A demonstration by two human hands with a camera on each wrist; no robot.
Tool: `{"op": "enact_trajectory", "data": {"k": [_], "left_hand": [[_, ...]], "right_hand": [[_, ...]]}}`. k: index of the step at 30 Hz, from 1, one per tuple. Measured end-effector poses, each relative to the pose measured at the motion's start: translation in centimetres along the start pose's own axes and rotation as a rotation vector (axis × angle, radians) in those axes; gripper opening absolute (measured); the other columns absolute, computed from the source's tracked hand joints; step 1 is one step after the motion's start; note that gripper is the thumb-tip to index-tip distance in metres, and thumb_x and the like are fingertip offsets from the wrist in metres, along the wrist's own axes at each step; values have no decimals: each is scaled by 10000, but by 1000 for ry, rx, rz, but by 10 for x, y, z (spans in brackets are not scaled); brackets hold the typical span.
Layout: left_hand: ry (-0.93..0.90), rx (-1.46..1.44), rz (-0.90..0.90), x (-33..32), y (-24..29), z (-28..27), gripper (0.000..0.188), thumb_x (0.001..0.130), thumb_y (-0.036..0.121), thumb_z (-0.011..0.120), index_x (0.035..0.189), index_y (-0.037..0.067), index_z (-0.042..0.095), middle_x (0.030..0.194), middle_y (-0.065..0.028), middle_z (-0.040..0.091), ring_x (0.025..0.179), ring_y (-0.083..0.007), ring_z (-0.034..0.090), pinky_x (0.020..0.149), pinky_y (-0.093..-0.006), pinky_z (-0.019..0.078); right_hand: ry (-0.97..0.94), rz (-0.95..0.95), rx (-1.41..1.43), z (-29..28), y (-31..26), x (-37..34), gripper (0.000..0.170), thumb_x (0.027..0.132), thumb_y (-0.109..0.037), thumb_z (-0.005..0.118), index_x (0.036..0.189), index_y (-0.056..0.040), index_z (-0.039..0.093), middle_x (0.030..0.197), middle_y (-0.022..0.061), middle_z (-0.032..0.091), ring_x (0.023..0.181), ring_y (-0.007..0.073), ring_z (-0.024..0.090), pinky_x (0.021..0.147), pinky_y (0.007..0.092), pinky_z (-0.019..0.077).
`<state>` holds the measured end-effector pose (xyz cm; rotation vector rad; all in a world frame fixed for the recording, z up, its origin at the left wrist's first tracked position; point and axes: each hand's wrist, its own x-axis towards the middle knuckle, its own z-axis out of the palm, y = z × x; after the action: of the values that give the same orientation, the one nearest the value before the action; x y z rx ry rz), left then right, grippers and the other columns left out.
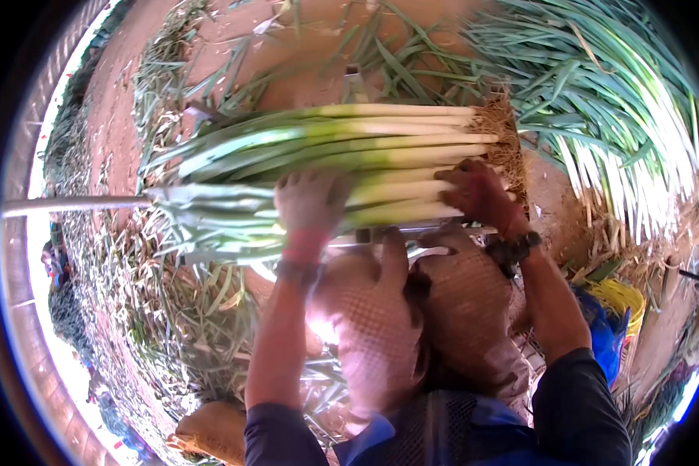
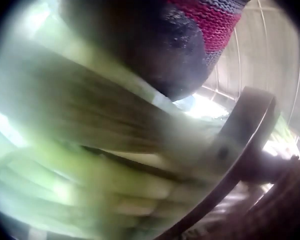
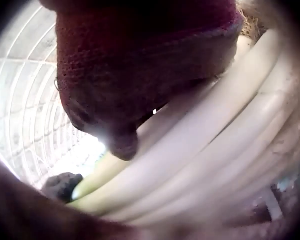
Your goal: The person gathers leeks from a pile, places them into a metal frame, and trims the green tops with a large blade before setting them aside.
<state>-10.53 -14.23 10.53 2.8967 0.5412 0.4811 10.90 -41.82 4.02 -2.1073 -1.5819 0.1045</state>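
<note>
A bundle of long green onions (image 1: 412,147) lies crosswise in front of the person, green leaves to the left and white stems with brown roots (image 1: 505,132) to the right. My gloved left hand (image 1: 312,203), blurred, grips the near side of the bundle where the green begins. My right hand (image 1: 485,194), in a dark red glove, holds the white stems close to the roots. In the right wrist view, a gloved finger (image 3: 124,146) bends over one pale stem (image 3: 190,130). The left wrist view has the dark glove (image 2: 155,55) against blurred stalks (image 2: 105,110).
A large pile of green onions (image 1: 621,116) lies on the ground at the right. Loose leaves (image 1: 400,62) litter the floor beyond the bundle and to the left. A metal pole (image 1: 78,204) extends in from the left. Yellow twine (image 1: 621,303) lies by a blue bag (image 1: 604,330).
</note>
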Motion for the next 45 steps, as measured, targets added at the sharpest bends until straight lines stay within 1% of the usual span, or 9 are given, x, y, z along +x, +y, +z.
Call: {"op": "enact_trajectory", "data": {"k": [4, 5, 12, 15, 18, 23, 28, 37, 45], "left_hand": [[-48, 120, 27, -12, -22, 29, 241, 935, 365, 650, 927, 138, 728, 964, -143, 689, 938, -387, 624, 828, -526, 467], [-125, 133, -10, -4, -19, 29, 239, 934, 355, 649, 912, 129, 721, 957, -136, 685, 925, -383, 621, 823, -543, 461], [-104, 157, -31, 4, 6, 25, 200, 917, 268, 603, 864, 93, 683, 946, -146, 678, 927, -401, 618, 811, -540, 436], [-53, 151, 11, 0, -6, 33, 200, 927, 267, 593, 857, 97, 672, 936, -125, 677, 912, -381, 616, 801, -531, 448], [-62, 133, 29, -4, -16, 40, 213, 947, 262, 576, 846, 89, 647, 897, -125, 654, 878, -375, 605, 788, -517, 452], [-117, 162, 20, 1, -17, 41, 274, 980, 273, 562, 850, 40, 622, 882, -186, 622, 862, -424, 584, 782, -555, 438], [-135, 116, -31, -9, -36, 48, 272, 1009, 210, 529, 878, -24, 573, 900, -237, 572, 871, -443, 535, 792, -544, 403], [-216, 256, 45, -32, -82, 30, 307, 1048, 190, 502, 1070, -75, 656, 1150, -244, 648, 1083, -446, 569, 1023, -547, 406], [-271, 178, -197, -34, -92, 38, 384, 1054, 234, 478, 1142, -99, 648, 1256, -287, 625, 1207, -462, 517, 1094, -546, 368]], "right_hand": [[149, 419, 889, 59, 14, -13, 288, 811, -306, 741, 1055, -153, 762, 961, 149, 686, 943, 367, 671, 833, 503, 544], [74, 325, 168, 6, -20, 2, 242, 797, -316, 746, 988, -168, 763, 928, 146, 683, 908, 369, 672, 818, 518, 540], [-250, 478, 170, -18, -24, 23, 294, 826, -319, 730, 1098, -224, 791, 1132, 78, 682, 1183, 313, 605, 1001, 506, 457], [-84, 386, 224, -23, -11, -2, 292, 845, -263, 726, 1115, -161, 768, 1083, 84, 686, 1127, 319, 627, 991, 489, 483], [581, 234, 359, -70, 22, -49, 202, 880, -125, 707, 1074, -75, 730, 1066, 140, 713, 1041, 335, 668, 926, 408, 543], [349, 1057, 268, -61, 155, -167, 281, 923, -198, 643, 1157, -65, 725, 1078, 208, 729, 982, 354, 720, 863, 415, 570], [69, 1293, -54, -46, 292, -231, 426, 918, -324, 679, 1238, -43, 664, 1173, 248, 705, 1112, 412, 681, 973, 484, 551], [-72, 1335, -564, 1, 411, -239, 436, 899, -202, 675, 1311, -92, 583, 1254, 166, 650, 1154, 341, 645, 901, 481, 557], [-270, 1291, -174, -37, 321, -211, 282, 851, -282, 753, 1084, -124, 741, 1013, 139, 708, 934, 305, 720, 819, 446, 595]]}}
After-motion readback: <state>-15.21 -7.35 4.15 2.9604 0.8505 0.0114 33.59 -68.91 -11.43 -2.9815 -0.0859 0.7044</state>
